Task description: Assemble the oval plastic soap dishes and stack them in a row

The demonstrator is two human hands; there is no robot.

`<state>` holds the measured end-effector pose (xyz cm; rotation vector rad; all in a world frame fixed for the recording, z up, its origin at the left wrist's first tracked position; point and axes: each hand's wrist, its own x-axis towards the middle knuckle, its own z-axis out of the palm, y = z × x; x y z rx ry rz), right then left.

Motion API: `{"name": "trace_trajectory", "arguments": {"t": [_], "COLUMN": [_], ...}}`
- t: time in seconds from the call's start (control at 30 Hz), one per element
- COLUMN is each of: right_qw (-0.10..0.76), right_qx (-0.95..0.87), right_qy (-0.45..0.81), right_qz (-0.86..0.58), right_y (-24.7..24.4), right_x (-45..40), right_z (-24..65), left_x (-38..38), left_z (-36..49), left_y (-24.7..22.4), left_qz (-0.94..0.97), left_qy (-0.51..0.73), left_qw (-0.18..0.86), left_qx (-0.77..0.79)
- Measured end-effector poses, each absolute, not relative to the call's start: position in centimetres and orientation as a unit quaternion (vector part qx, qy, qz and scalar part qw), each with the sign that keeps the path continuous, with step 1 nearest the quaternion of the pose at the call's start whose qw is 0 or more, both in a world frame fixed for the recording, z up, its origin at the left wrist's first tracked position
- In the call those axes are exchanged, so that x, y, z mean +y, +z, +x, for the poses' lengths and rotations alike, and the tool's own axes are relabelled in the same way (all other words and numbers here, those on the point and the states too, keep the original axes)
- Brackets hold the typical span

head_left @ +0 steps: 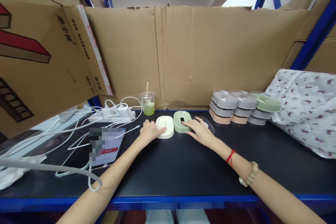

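A cream rounded-square piece (168, 126) lies on the black tabletop, with my left hand (150, 132) at its left side. The thumb rests on its surface, and the other fingers are bent on the table beside it. Touching its right side is a green rounded-square piece (179, 127) with a dark slot in the middle. My right hand (201, 131) reaches over its right edge, fingers apart, fingertips at the slot. Under and behind that hand lies a clear plastic lid (210, 128), partly hidden.
Stacked grey, pink and green containers (223, 105) stand at the back right, near a patterned white cloth (307, 108). A cup of green drink (149, 107), power strip (131, 117), tablet (111, 150) and loose white cables occupy the left. Cardboard (199, 56) walls the back.
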<state>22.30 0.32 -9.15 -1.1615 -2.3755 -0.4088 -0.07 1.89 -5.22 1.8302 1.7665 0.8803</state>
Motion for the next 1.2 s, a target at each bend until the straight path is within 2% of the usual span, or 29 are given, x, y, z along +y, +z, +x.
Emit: {"name": "trace_trajectory", "arguments": {"t": [0.2, 0.33, 0.6, 0.73, 0.8, 0.87, 0.97, 1.07, 1.13, 1.2], "right_qw": [0.33, 0.432, 0.427, 0.405, 0.443, 0.52, 0.591, 0.537, 0.509, 0.509], "right_qx": [-0.836, -0.787, -0.842, -0.86, -0.832, -0.766, -0.656, -0.594, -0.582, -0.592], "right_qy": [-0.206, -0.269, -0.205, -0.191, -0.172, -0.104, 0.134, 0.381, 0.449, 0.452], "right_qz": [-0.386, -0.349, -0.259, -0.243, -0.287, -0.363, -0.45, -0.462, -0.447, -0.432], "right_y": [-8.1, -7.1, -7.1, -7.5, -7.7, -8.0, -8.0, -7.6, -7.3, -7.2], "right_x": [-0.2, -1.3, -2.3, -2.1, -1.8, -1.5, -1.2, -1.4, -1.7, -1.8], "right_z": [22.2, 20.9, 19.3, 19.4, 19.5, 19.5, 19.3, 18.9, 18.5, 18.4], "left_x": [2.3, 1.9, 0.1, 0.0, 0.1, 0.1, 0.1, -0.1, -0.3, -0.4], "left_z": [0.2, 1.0, 2.7, 2.6, 2.6, 2.5, 2.5, 2.6, 2.7, 2.8], "left_y": [-5.3, -5.3, -4.4, -4.9, -5.1, -5.2, -5.3, -5.5, -5.5, -5.4], "left_qz": [0.597, 0.528, 0.369, 0.372, 0.379, 0.384, 0.418, 0.458, 0.461, 0.445], "left_qy": [0.409, 0.467, 0.475, 0.53, 0.546, 0.546, 0.547, 0.54, 0.536, 0.52], "left_qw": [0.329, 0.463, 0.724, 0.685, 0.666, 0.665, 0.648, 0.637, 0.638, 0.652], "left_qx": [0.607, 0.537, 0.338, 0.334, 0.339, 0.335, 0.324, 0.305, 0.306, 0.327]}}
